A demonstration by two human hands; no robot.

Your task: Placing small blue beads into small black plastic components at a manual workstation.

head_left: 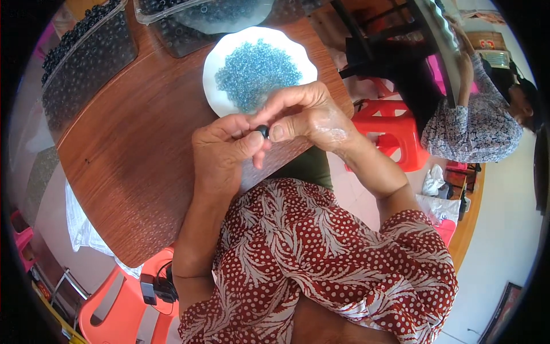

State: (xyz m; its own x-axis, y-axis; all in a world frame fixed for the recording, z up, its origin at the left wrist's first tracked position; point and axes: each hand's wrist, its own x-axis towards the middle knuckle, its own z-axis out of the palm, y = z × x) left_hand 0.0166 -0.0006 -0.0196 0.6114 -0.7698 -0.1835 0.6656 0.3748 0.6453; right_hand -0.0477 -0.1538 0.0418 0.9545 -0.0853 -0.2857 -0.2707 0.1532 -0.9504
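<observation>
My left hand (220, 143) pinches a small round black piece (263, 131) between thumb and fingertips, just above the near edge of the brown wooden table (137, 160). My right hand (312, 117) meets it from the other side, its thumb tip beside the black piece and its index finger bent over toward the left fingertips. Whatever sits in the right pinch is too small or hidden to name. Right behind both hands, a white wavy-rimmed plate (305, 60) carries a heap of tiny clear blue ring-like pieces (258, 71).
Clear plastic boxes hold many black ring-shaped pieces (86, 80) at the far left; another box (186, 31) stands beside the plate. A red stool (395, 129) and a person in a patterned top (470, 129) are at right. An orange-red chair (109, 309) stands lower left.
</observation>
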